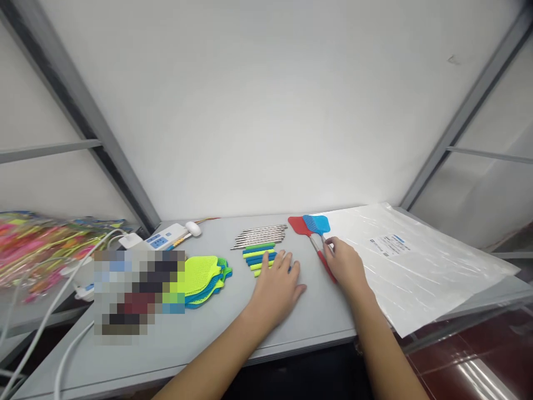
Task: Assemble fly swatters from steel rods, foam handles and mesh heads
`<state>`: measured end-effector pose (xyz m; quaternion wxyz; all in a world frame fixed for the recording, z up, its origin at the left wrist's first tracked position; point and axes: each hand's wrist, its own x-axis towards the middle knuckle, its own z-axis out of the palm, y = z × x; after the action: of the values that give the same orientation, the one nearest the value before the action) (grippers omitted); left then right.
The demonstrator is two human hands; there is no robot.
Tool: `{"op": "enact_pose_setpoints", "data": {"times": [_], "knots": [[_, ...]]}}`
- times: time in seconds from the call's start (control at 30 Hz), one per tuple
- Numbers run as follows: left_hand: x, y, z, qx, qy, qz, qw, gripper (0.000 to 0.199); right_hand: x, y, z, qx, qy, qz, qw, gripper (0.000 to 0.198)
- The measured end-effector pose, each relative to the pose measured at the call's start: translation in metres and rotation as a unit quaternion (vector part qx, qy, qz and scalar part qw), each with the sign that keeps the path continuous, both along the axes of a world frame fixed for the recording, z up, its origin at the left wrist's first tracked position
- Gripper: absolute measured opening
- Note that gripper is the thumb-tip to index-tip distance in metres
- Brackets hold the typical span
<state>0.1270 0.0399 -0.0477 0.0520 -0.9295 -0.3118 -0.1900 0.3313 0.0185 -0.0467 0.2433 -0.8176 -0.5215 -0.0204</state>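
My left hand point(272, 289) lies palm down with its fingers spread over a row of blue, green and yellow-green handle tubes point(255, 255). Fingertips rest at the tubes' right ends. On the right, my right hand point(345, 266) is closed around the shaft of a blue fly swatter point(321, 224), whose handle is hidden beneath the hand. That swatter's head overlaps the head of a red fly swatter point(297, 225) lying alongside it. Behind the tubes sits a row of thin metal rods point(262, 235). Perforated yellow-green and blue swatter heads point(202, 275) are stacked to the left.
A white plastic bag with a label point(353, 228) covers the table's right side. At the left are a power strip point(166, 236), white cables point(52, 303) and a pixelated patch. Bagged colourful items point(37, 244) lie farther left. A white wall point(270, 111) stands behind.
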Motion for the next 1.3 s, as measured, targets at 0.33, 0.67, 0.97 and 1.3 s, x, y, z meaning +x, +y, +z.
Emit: {"op": "enact_pose_setpoints", "data": {"times": [0.33,0.67,0.97,1.3], "knots": [[-0.075,-0.014,-0.007,-0.002,-0.026,0.072,0.997,0.013,-0.062,0.023,0.029,-0.015,-0.066,0.242,0.968,0.022],[-0.078,-0.016,-0.020,-0.048,-0.085,0.065,0.993,0.014,-0.082,0.117,0.046,-0.103,-0.130,0.376,0.912,0.020],[-0.093,-0.015,-0.001,-0.085,-0.371,0.054,0.923,0.004,-0.137,0.157,0.041,-0.148,-0.174,0.514,0.827,0.018],[-0.092,-0.009,-0.014,-0.012,-0.421,-0.004,0.907,0.026,-0.174,0.166,0.042,-0.151,-0.242,0.553,0.783,0.013]]}}
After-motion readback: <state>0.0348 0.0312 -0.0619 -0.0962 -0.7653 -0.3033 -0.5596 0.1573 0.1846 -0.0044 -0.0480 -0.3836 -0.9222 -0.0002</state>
